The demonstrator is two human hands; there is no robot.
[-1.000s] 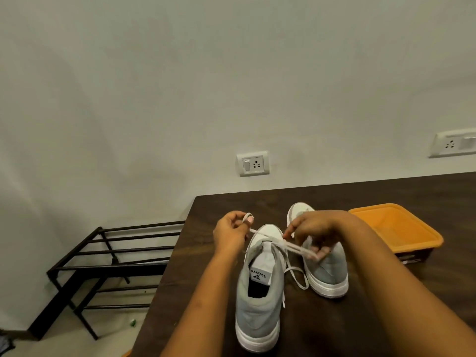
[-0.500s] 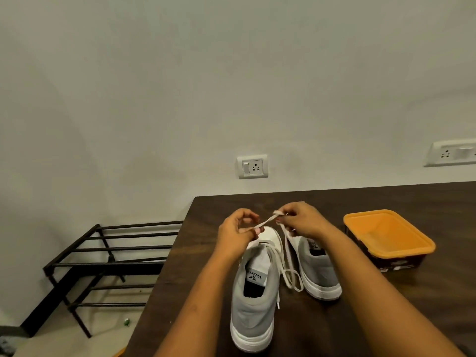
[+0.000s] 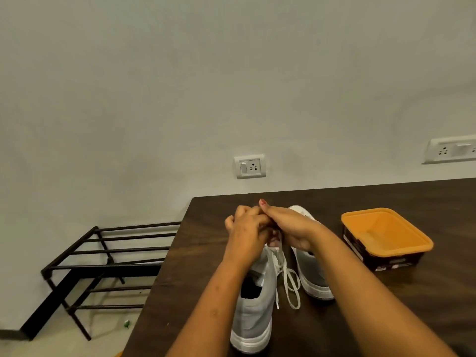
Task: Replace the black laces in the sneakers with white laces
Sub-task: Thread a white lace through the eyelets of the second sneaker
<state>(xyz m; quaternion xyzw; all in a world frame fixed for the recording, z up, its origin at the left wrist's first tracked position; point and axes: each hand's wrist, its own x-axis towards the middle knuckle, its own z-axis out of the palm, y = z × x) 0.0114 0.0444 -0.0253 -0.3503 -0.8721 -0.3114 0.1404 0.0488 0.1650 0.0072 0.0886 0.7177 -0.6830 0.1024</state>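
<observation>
Now, over the near grey canvas sneaker (image 3: pixel 253 313), the left hand (image 3: pixel 244 233) and right hand (image 3: pixel 288 225) meet, curled around its flat white lace (image 3: pixel 287 276), whose loose ends trail right on the dark wooden table (image 3: pixel 180 292). Pulling both sides evenly should seat it flat.

Dim, even indoor light; soft focus, wide-angle edge bending.

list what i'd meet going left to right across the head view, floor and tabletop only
black metal rack → nearer grey sneaker → farther grey sneaker → orange tray
</observation>
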